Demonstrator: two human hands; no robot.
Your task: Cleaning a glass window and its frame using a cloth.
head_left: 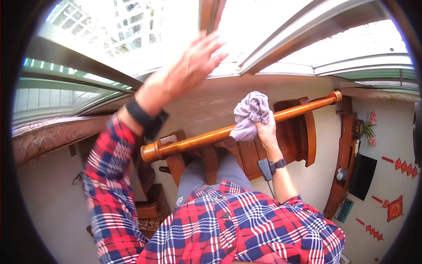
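Presently the work in hand is judged to be the wiping of a wooden rail, a long round polished bar running from lower left to upper right across the view. The right hand is closed around a crumpled lilac cloth and presses it against the top of the rail, a little past the middle towards the far end. The cloth is bunched, with most of it standing above the bar and only its lower fold in contact.

The left hand is raised well clear of the rail, fingers spread wide and holding nothing; it sits against the bright window frame above, though whether it touches the glass cannot be told. A dark band is worn on each wrist, and both sleeves are red and blue check.

Below the rail stands a dark wooden chair, partly hidden by the person's legs.

Judgement: the step is mid-stroke along the rail. The near end with its turned knob lies apart from the cloth. A further pass would call for a steady grip, the cloth kept folded over the curve, and balance held by the free arm.
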